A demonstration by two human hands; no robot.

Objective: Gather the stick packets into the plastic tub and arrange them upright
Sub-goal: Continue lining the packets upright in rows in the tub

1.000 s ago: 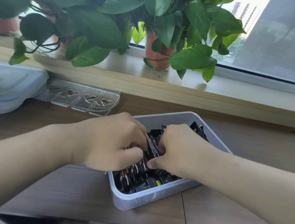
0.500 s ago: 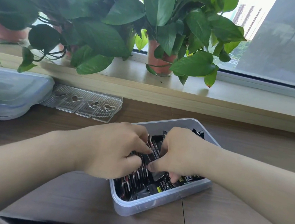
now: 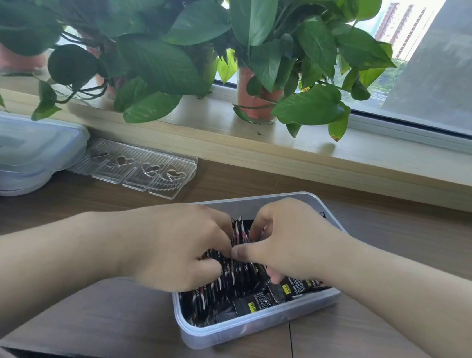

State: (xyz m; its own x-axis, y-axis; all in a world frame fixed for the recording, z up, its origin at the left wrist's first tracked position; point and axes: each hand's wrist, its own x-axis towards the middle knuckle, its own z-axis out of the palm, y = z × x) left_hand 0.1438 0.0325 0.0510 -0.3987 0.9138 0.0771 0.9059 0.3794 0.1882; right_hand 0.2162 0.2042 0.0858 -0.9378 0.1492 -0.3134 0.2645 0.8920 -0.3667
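Translucent plastic tub (image 3: 255,332) on a brown wood-grain table (image 3: 112,323), set askew to the table's near edge. Black stick packets (image 3: 226,288) fill it. Those in the left part stand on edge, faces pressed together in a tight row, upper ends pointing upward between my hands. Those along the near right wall lie flat, yellow-marked faces up, long axes roughly parallel to that wall.

My left grip (image 3: 174,248) is closed on the standing row, fingers curled over its top and thumb lower against it. My right grip (image 3: 289,241) pinches the same bundle from the other side, thumb pressed to the packets and fingers curled down into the tub.

Farther back on the left of the table lie a clear tray (image 3: 141,174) with heart-shaped recesses and stacked pale plastic containers (image 3: 23,148). Behind runs a light wooden windowsill (image 3: 377,165) bearing leafy plants (image 3: 160,61) in terracotta-coloured pots (image 3: 255,104). A grey curtain (image 3: 465,63) covers part of the window.
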